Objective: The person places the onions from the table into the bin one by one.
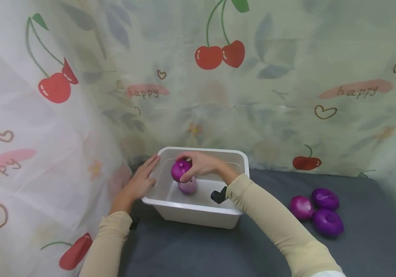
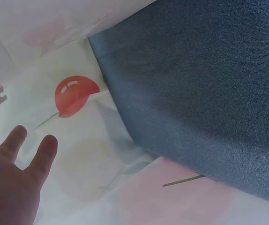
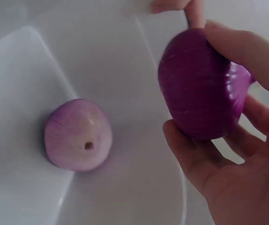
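Pinching a glossy round purple onion [image 1: 180, 171], my right hand [image 1: 202, 163] hovers over a white plastic tub [image 1: 198, 220], a round mauve onion [image 1: 189, 187] inside at eight o'clock; my left hand [image 1: 142, 182] spreads its fingers [image 2: 45, 155] at ten; three purple onions [image 1: 327, 223] lie beyond three.

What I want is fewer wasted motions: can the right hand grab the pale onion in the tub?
Probably not: the right hand holds a dark onion, though the pale onion looks uncovered.
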Motion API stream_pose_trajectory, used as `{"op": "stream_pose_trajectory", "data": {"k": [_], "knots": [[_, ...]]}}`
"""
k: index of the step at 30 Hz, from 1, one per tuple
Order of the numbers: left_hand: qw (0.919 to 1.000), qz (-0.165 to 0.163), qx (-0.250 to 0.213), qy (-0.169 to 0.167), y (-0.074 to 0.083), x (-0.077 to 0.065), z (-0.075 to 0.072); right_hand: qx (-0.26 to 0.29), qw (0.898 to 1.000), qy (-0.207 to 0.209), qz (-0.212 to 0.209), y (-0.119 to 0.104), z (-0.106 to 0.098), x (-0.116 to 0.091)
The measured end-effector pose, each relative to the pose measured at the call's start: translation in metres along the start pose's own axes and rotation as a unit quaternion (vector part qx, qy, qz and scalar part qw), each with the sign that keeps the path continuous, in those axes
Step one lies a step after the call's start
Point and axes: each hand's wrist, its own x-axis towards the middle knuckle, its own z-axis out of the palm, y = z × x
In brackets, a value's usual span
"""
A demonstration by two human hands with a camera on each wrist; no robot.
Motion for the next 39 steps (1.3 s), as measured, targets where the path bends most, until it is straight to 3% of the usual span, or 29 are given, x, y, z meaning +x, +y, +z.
{"op": "stream_pose_trajectory", "data": {"k": [6, 14, 21, 35, 39], "knots": [[1.0, -0.003, 0.002, -0.004, -0.004, 0.0, 0.001, -0.026, 0.998, -0.055, 0.001, 0.002, 0.019, 0.015], [1.0, 0.001, -0.008, 0.001, 0.003, -0.001, -0.003, -0.051, 0.995, -0.081, -0.003, 0.0, 0.033, 0.03], [0.9998, -0.016, -0.011, -0.001, 0.004, -0.002, -0.003, -0.042, 0.996, -0.084, 0.004, 0.008, 0.039, 0.031], [0.9997, -0.014, -0.022, 0.004, 0.002, 0.0, -0.002, -0.029, 0.994, -0.106, 0.019, 0.016, 0.041, 0.031], [0.9996, -0.016, -0.025, 0.005, 0.002, 0.0, -0.001, -0.003, 0.994, -0.11, 0.016, 0.016, 0.041, 0.031]]}}
